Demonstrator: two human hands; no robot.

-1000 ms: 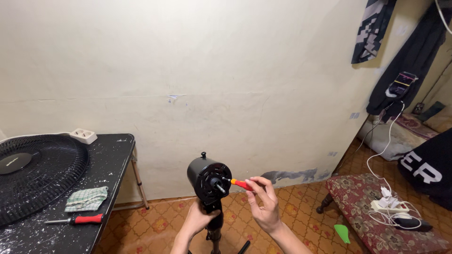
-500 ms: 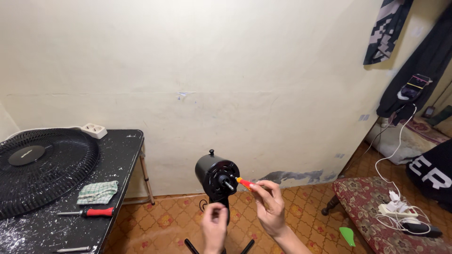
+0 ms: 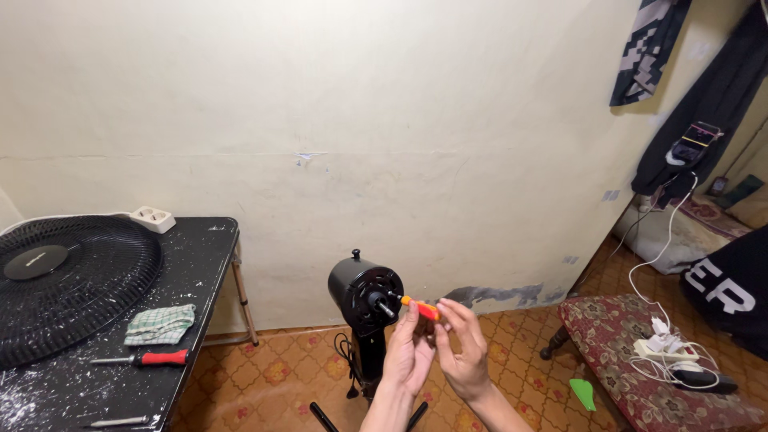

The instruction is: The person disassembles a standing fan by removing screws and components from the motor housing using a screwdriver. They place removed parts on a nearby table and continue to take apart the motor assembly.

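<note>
Already stripped: fan motor (image 3: 364, 292) bare, grille (image 3: 72, 280) on table (image 3: 204, 264). Both hands, left hand (image 3: 410, 352) and right hand (image 3: 464, 352), pinch orange screwdriver (image 3: 422, 307) at motor face; screw left.

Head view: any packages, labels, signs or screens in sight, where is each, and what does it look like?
Badge: centre of the black fan grille on the left table; round, black, small pale mark.
Dark garment: right edge, above the patterned bench; black with large white lettering.
Pouch: hanging on the right wall; dark with coloured stripes.
No packages, signs or screens show.
</note>
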